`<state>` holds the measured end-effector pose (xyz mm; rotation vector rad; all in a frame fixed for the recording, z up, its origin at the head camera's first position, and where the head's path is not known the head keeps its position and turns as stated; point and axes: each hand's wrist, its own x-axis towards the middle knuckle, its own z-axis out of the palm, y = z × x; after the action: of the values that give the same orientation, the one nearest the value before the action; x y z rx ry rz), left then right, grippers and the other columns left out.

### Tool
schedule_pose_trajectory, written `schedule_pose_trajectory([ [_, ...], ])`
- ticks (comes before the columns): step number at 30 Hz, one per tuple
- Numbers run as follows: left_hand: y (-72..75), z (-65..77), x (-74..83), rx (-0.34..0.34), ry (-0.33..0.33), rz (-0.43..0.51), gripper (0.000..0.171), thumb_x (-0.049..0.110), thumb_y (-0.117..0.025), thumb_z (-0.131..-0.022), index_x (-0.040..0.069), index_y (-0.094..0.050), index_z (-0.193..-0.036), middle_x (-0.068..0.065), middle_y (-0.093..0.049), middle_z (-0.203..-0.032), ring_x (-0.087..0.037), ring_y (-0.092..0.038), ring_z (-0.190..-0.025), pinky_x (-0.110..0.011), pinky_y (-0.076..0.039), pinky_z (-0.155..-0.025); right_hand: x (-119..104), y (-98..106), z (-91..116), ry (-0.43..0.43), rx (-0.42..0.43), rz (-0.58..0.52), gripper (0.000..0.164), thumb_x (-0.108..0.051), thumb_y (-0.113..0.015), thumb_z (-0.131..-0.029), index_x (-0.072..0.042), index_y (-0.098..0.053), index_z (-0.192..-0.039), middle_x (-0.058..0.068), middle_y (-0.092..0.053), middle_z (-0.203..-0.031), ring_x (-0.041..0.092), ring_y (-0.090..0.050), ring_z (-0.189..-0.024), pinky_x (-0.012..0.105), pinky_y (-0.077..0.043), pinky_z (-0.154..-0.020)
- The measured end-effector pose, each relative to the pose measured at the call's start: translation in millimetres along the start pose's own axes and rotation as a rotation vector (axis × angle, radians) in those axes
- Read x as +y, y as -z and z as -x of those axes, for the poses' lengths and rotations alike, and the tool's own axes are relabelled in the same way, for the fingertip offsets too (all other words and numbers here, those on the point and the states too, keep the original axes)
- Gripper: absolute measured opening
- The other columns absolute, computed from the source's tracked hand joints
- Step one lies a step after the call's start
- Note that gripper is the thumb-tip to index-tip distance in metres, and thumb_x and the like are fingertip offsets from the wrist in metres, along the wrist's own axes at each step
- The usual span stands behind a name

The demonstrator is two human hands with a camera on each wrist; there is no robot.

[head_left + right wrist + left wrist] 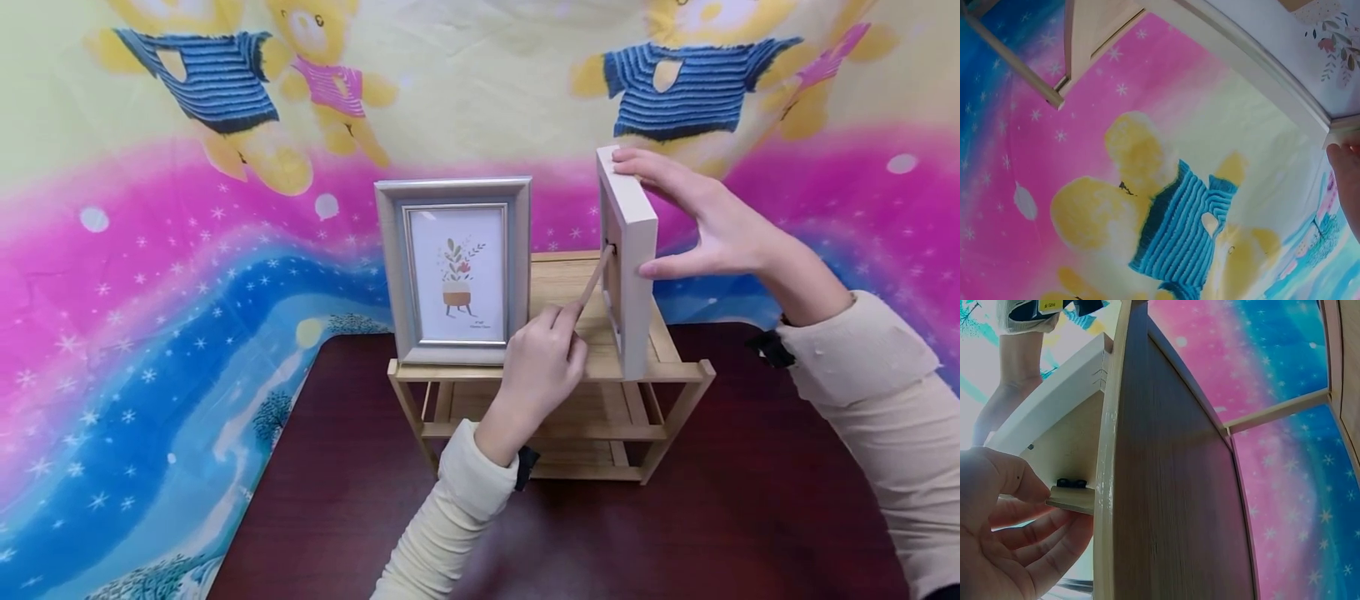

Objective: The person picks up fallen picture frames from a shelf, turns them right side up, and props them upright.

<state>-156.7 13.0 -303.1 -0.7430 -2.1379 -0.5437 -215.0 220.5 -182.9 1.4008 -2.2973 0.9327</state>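
A white picture frame (639,292) stands side-on at the right of a wooden shelf rack's top (566,287), its back facing left. My right hand (712,221) grips its edge, fingers on the upper part and thumb lower down. My left hand (543,354) pinches the thin wooden support leg (596,279), which angles out from the frame's back. In the left wrist view, the leg (1071,500) sits between thumb and fingers, beside a black hinge (1071,483). The right wrist view catches the frame's front, with a plant print (1335,47).
Left of the white frame, a silver-grey picture frame (453,354) with a potted-plant print stands upright on the rack. Under the rack is a dark red table (322,500). A colourful bear-patterned cloth (465,92) hangs behind.
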Motion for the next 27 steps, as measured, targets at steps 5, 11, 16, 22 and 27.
schedule_pose_trajectory([
  [5, -2.1, 2.0, -0.4, 0.016, 0.001, -0.011, 0.026, 0.003, -0.059, -0.074, 0.001, -0.065, -0.100, -0.006, -0.062, -0.079, -0.017, -0.059, -0.059, -0.026, -0.049, -0.051, -2, 4, -6, -0.003, -0.065, 0.064, 0.098, -0.005, -0.082, -0.056, -0.005, -0.033, -0.140, 0.009, -0.028, -0.146, 0.015, -0.027, -0.129, 0.033, -0.025, -0.103],
  [11, -4.6, 4.3, -1.1, 0.009, 0.007, -0.024, 0.029, 0.003, -0.062, -0.073, 0.001, -0.065, -0.102, -0.006, -0.063, -0.080, -0.016, -0.060, -0.062, -0.026, -0.049, -0.052, -6, 7, -8, -0.038, -0.144, 0.118, 0.097, -0.015, -0.082, -0.059, -0.010, -0.032, -0.142, 0.006, -0.026, -0.147, 0.011, -0.025, -0.130, 0.061, -0.025, -0.098],
  [16, -4.8, 6.0, -0.4, 0.014, -0.001, -0.082, 0.029, 0.004, -0.063, -0.074, 0.001, -0.066, -0.102, -0.006, -0.063, -0.083, -0.016, -0.061, -0.066, -0.024, -0.051, -0.055, -6, 6, -10, -0.046, -0.185, 0.130, 0.096, -0.017, -0.081, -0.061, -0.011, -0.031, -0.142, 0.004, -0.024, -0.148, 0.016, -0.023, -0.132, 0.065, -0.023, -0.096],
  [22, -7.8, 12.1, 7.1, 0.211, -0.043, -0.071, 0.030, 0.010, -0.066, -0.073, 0.000, -0.066, -0.101, -0.006, -0.059, -0.077, -0.015, -0.056, -0.062, -0.021, -0.049, -0.052, -4, 5, -10, -0.042, -0.181, 0.117, 0.096, -0.017, -0.081, -0.061, -0.011, -0.030, -0.142, 0.005, -0.023, -0.148, 0.013, -0.023, -0.132, 0.065, -0.024, -0.095],
  [27, -9.3, 17.7, 19.4, 0.230, -0.018, 0.096, 0.063, 0.028, -0.070, -0.073, -0.008, -0.051, -0.122, -0.005, -0.059, -0.070, -0.010, -0.051, -0.055, -0.014, -0.042, -0.047, -3, 4, -10, -0.031, -0.170, 0.103, 0.097, -0.016, -0.082, -0.061, -0.011, -0.030, -0.142, 0.006, -0.023, -0.148, 0.011, -0.024, -0.131, 0.065, -0.025, -0.094],
])
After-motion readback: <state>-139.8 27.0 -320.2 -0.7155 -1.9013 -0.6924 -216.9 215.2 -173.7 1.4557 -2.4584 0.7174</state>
